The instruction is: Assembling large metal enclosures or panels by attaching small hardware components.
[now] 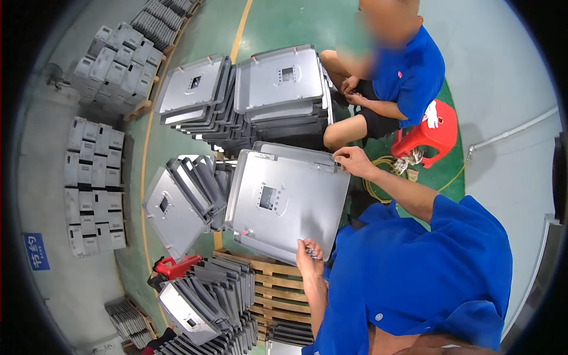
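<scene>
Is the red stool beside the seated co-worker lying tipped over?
No: the red stool stands upright on its legs on the green floor, with a white glove on its seat.

You have a grey metal panel (290, 201) in front of you, a flat rectangular cover with rounded corners, a raised rim and a small rectangular window near its middle. It is tilted, face up, resting over a wooden pallet (278, 290). Small dark parts (310, 251) sit at its near edge.
</scene>
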{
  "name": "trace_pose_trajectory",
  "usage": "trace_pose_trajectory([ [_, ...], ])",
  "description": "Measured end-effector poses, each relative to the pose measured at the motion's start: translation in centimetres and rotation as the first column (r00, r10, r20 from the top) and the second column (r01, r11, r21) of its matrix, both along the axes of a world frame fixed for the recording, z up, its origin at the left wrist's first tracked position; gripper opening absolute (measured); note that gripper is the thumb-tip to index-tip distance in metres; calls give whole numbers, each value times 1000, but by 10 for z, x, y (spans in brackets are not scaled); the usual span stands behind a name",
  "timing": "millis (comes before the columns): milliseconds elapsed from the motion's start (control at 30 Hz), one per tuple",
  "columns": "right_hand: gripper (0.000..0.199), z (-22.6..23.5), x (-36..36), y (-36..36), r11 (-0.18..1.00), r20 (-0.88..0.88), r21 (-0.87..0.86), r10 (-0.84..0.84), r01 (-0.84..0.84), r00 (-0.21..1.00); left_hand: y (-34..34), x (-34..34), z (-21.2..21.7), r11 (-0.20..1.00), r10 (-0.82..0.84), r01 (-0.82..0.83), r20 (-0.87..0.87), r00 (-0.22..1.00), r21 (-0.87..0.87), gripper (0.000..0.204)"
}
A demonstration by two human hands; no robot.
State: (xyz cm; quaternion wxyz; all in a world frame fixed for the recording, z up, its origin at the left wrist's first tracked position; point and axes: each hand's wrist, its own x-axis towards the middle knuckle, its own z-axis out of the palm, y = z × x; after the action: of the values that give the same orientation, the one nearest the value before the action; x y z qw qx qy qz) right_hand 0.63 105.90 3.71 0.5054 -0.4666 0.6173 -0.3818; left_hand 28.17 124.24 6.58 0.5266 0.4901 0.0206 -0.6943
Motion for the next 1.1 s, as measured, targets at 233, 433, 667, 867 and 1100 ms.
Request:
trace_pose_trajectory([
  [233,22,-22,9,-10,994,-27,68,85,-83,996,-2,21,6,996,9,-8,14,1000,-84,30],
  [433,21,-30,21,-18,980,34,187,66,-71,997,10,32,1,997,29,-31,-29,999,-71,22],
  [667,22,-35,26,-24,984,-125,70,173,-165,977,24,40,-2,985,169,-172,-98,981,-25,29],
  [867,18,-57,33,-33,890,-496,-262,207,-373,844,26,57,-17,994,88,-94,113,990,56,36],
  [1100,19,-72,38,-30,816,-657,-293,207,-498,725,34,74,-22,968,249,-249,23,968,5,39],
])
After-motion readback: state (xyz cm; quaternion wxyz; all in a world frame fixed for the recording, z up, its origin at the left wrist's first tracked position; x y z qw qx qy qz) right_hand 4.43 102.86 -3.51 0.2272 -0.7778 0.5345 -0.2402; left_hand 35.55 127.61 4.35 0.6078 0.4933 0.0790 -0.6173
